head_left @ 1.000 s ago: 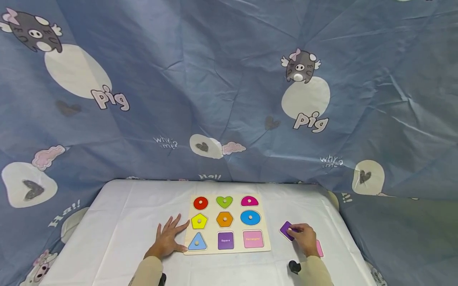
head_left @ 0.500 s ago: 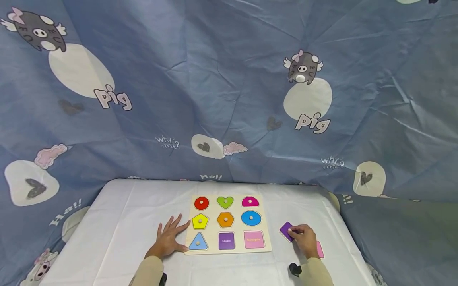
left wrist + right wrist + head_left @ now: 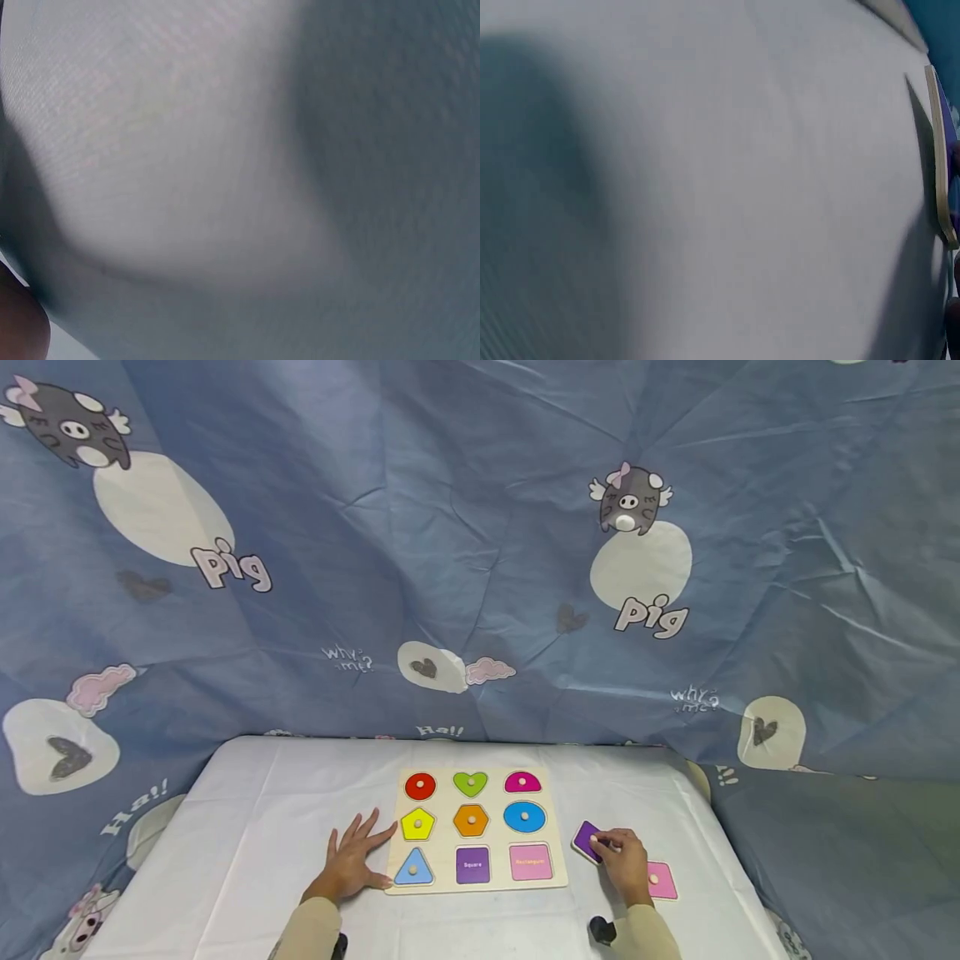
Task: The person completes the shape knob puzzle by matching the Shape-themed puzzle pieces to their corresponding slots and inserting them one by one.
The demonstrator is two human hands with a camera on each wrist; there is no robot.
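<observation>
My right hand point(image 3: 627, 863) pinches the small knob of a purple square puzzle piece point(image 3: 584, 842), turned at an angle to the right of the wooden shape board point(image 3: 445, 860). In the right wrist view the piece's pale wooden edge point(image 3: 937, 150) stands tilted over its shadow, a little off the cloth. Fingers spread, my left hand point(image 3: 350, 864) rests at the board's left edge, its thumb and index finger touching it. Printed "Square", a purple recess point(image 3: 472, 865) lies in the board's front row, beside a pink recess point(image 3: 530, 862) marked "Rectangular".
A pink rectangular piece point(image 3: 662, 880) with a knob lies on the white cloth point(image 3: 247, 843), just right of my right hand. Knobbed pieces fill the other board places, among them a blue triangle point(image 3: 415, 865) and an orange hexagon point(image 3: 471, 820). Behind hangs a blue patterned curtain point(image 3: 465, 568).
My right hand has moved left with the purple square piece, nearer to the board, uncovering more of the pink rectangle. The left hand stays where it was.
</observation>
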